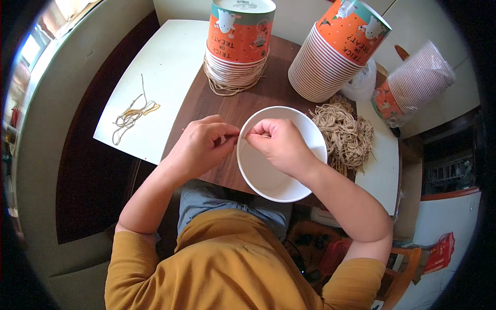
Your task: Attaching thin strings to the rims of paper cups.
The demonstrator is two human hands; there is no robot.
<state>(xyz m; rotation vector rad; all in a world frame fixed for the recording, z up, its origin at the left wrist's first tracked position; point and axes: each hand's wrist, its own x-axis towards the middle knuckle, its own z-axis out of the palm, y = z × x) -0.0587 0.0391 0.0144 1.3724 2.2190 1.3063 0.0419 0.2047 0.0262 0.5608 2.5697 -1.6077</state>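
A round white paper bucket (268,178) stands with its open mouth toward me at the table's near edge. My left hand (204,144) is closed in a pinch just outside its left rim. Inside that rim, the fingertips of my right hand (281,147) are pinched together, almost meeting the left ones across the wall. Whatever the fingertips hold is too small to make out. Right of the bucket lies a tangled heap of beige cord (343,134), partly behind its rim.
A stack of upside-down orange buckets (237,39) has cord looped around its lower part. Another tall stack (330,57) stands right of it, and a plastic-wrapped stack (413,85) lies tilted farther right. Loose cord (132,116) lies on the white tabletop (165,77) at left.
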